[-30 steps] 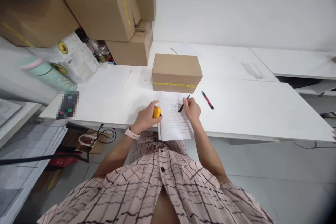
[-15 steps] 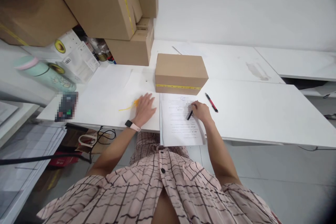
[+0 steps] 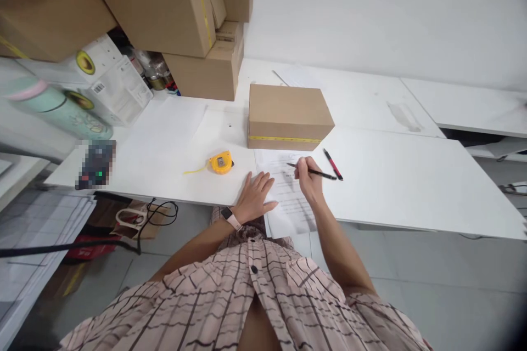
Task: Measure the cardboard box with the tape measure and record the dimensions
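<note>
My right hand (image 3: 308, 178) is closed around a black pen (image 3: 319, 173) whose tip rests on a printed sheet of paper (image 3: 288, 200) at the table's near edge. My left hand (image 3: 255, 197) lies flat with fingers spread on the left edge of that sheet. A yellow tape measure (image 3: 221, 163) with a short length of tape pulled out lies on the table to the left of my left hand, apart from it. A small cardboard box (image 3: 288, 115) with a yellow strip along its front stands just behind the paper.
A red and black pen (image 3: 332, 164) lies right of the sheet. Stacked cardboard boxes (image 3: 164, 5), white cartons (image 3: 107, 82) and a green bottle (image 3: 53, 109) crowd the back left. The white table (image 3: 411, 175) stretches right; cables and bags lie on the floor.
My left hand let go of the yellow tape measure, which now lies on the table, and moved right onto the paper. My right hand turned the pen to point sideways.
</note>
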Motion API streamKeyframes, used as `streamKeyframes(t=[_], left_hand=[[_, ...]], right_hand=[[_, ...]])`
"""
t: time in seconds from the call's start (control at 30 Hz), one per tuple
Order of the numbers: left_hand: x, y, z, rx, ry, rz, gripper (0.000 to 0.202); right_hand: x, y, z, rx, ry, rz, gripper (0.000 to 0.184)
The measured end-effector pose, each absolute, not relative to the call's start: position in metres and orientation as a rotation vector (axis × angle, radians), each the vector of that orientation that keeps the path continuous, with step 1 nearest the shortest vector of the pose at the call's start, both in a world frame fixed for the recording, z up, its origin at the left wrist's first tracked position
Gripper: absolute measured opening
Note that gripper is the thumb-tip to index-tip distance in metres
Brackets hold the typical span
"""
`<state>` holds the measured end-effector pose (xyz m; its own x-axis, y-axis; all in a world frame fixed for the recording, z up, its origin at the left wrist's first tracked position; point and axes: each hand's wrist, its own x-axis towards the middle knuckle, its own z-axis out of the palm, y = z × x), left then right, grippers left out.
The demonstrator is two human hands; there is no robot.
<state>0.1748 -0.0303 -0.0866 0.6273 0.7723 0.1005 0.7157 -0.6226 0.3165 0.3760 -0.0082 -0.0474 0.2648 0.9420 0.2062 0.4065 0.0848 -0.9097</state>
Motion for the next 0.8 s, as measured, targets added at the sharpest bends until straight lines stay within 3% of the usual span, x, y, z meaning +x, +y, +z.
streamKeyframes(t=[0.1,0.2,0.37,0.47,0.57,0.8], left_hand=[[0.176,-0.030,-0.087,2.573,1.237,0.361,0.061],[0.176,-0.030,-0.091,2.546,1.265,0.381,0.061],[0.179,-0.027,-0.090,2.512,1.335,0.376,0.065],[0.181,-0.023,-0.087,2.475,1.363,0.387,0.061],[0.182,-0.019,-0.086,2.477,1.374,0.421,0.056],[0.181,-0.017,-0.092,2.478,1.396,0.427,0.058]], right_hand=[[0.343,0.022,-0.056,-1.194,-1.128,1.125,0.056],[0.321,0.049,-0.072,-1.179,-1.068,1.293,0.058],[0.312,0.061,-0.095,-1.302,-1.141,1.059,0.047],[0.314,0.058,-0.098,-1.285,-1.158,1.100,0.038],[0.317,0.056,-0.096,-1.228,-1.200,1.176,0.036],[0.319,0.051,-0.091,-1.321,-1.272,0.943,0.032]])
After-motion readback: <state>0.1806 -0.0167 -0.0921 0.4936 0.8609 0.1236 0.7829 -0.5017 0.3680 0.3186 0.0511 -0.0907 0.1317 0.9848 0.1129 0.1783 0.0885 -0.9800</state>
